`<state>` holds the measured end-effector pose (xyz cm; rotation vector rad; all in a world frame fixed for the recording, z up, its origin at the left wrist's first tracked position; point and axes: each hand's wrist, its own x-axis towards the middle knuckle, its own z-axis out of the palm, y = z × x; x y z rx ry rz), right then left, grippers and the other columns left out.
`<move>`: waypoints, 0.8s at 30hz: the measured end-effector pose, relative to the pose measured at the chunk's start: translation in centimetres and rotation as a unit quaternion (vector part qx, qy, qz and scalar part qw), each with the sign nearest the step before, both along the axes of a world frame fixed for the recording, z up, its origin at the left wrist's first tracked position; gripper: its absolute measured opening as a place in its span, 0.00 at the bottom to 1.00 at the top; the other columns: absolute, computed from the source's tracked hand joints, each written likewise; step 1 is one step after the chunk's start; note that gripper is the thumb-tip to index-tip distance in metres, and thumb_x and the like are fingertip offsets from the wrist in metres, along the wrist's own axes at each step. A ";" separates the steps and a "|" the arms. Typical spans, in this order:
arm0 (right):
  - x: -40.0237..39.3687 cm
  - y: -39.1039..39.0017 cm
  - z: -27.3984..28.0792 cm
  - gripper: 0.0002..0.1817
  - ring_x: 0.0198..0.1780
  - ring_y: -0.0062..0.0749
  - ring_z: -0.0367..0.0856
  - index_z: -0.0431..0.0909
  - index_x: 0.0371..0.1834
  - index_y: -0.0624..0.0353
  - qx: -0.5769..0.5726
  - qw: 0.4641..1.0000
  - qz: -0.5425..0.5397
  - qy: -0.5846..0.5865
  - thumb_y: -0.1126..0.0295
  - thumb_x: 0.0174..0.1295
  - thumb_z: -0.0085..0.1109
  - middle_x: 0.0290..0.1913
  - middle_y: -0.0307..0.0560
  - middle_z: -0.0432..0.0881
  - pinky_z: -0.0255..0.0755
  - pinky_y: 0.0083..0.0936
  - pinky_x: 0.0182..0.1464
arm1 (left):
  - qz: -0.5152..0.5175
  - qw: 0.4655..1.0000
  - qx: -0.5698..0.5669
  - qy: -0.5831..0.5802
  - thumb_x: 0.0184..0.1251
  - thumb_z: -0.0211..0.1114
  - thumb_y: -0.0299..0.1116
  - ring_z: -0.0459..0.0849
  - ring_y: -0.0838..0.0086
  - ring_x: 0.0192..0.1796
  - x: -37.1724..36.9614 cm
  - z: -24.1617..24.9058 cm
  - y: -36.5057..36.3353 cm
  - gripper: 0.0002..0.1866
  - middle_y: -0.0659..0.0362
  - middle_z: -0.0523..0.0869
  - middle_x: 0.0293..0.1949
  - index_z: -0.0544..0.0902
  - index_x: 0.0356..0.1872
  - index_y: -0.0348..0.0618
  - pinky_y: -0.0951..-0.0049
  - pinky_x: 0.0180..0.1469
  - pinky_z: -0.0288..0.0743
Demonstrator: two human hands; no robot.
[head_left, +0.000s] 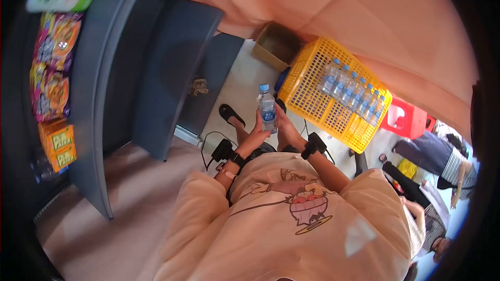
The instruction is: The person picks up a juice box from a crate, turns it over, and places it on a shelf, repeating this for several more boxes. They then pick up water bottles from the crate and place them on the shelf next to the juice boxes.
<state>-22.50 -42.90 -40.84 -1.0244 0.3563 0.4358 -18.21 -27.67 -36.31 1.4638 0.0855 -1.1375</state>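
Observation:
A clear water bottle [267, 110] with a light blue cap and a blue label stands upright between my two hands, in front of my body. My left hand [258, 130] is closed on the bottle's left side near its base. On the opposite side, my right hand [284, 123] wraps round it too. Some of the fingers are hidden behind the bottle. To the right, a row of several similar water bottles [350, 89] stands on a yellow plastic crate [307, 86].
Dark grey shelves [177, 67] rise on the left, with noodle packets [54, 91] and orange boxes [58, 143] on one. Behind the crate sits an open cardboard box [276, 47]. A red stool [403, 117] and other people [427, 151] are at the right.

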 end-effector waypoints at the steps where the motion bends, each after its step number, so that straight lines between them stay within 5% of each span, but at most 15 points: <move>1: 0.9 0.5 2.6 0.37 0.69 0.33 0.51 0.39 0.70 0.60 0.001 1.000 0.011 -0.007 0.77 0.54 0.37 0.69 0.45 0.52 0.47 0.27 0.67 | 0.011 1.000 0.001 -0.007 0.54 0.51 0.18 0.61 0.69 0.63 0.1 1.3 1.2 0.49 0.51 0.48 0.67 0.23 0.66 0.46 0.77 0.53 0.67; 4: 3.9 2.3 10.4 0.39 0.72 0.34 0.38 0.35 0.71 0.59 0.029 0.993 0.114 0.004 0.72 0.54 0.38 0.72 0.47 0.40 0.41 0.27 0.69 | 0.081 0.995 -0.060 0.004 0.54 0.50 0.17 0.60 0.70 0.63 0.5 7.1 4.0 0.48 0.50 0.46 0.68 0.24 0.66 0.45 0.78 0.51 0.67; 8: 5.5 5.3 15.3 0.41 0.73 0.33 0.35 0.33 0.71 0.58 0.064 0.978 0.194 -0.035 0.68 0.53 0.39 0.73 0.49 0.37 0.35 0.26 0.70 | 0.121 0.990 -0.069 -0.034 0.53 0.48 0.15 0.59 0.71 0.63 -1.4 10.6 8.3 0.47 0.50 0.41 0.69 0.25 0.67 0.45 0.80 0.48 0.69; 11: 6.2 8.1 17.2 0.40 0.72 0.33 0.41 0.37 0.71 0.60 0.099 0.966 0.220 -0.095 0.79 0.51 0.38 0.72 0.49 0.42 0.36 0.26 0.69 | 0.173 0.976 -0.074 -0.108 0.54 0.47 0.15 0.52 0.71 0.68 -2.8 11.8 11.1 0.46 0.50 0.37 0.70 0.26 0.67 0.46 0.79 0.58 0.62; 14: 6.6 11.5 18.6 0.40 0.72 0.34 0.41 0.37 0.71 0.60 0.114 0.950 0.262 -0.126 0.81 0.50 0.37 0.71 0.49 0.42 0.36 0.27 0.70 | 0.233 0.956 -0.140 -0.105 0.52 0.46 0.14 0.39 0.71 0.71 -3.1 16.6 13.8 0.48 0.52 0.31 0.70 0.25 0.67 0.50 0.76 0.67 0.41; 24: 8.9 22.1 31.0 0.45 0.71 0.34 0.43 0.32 0.71 0.60 0.098 0.856 0.414 -0.293 0.85 0.45 0.38 0.71 0.52 0.42 0.40 0.27 0.69 | 0.329 0.901 -0.087 -0.269 0.50 0.46 0.14 0.34 0.71 0.72 -6.3 29.2 22.7 0.49 0.54 0.28 0.70 0.24 0.67 0.48 0.71 0.68 0.42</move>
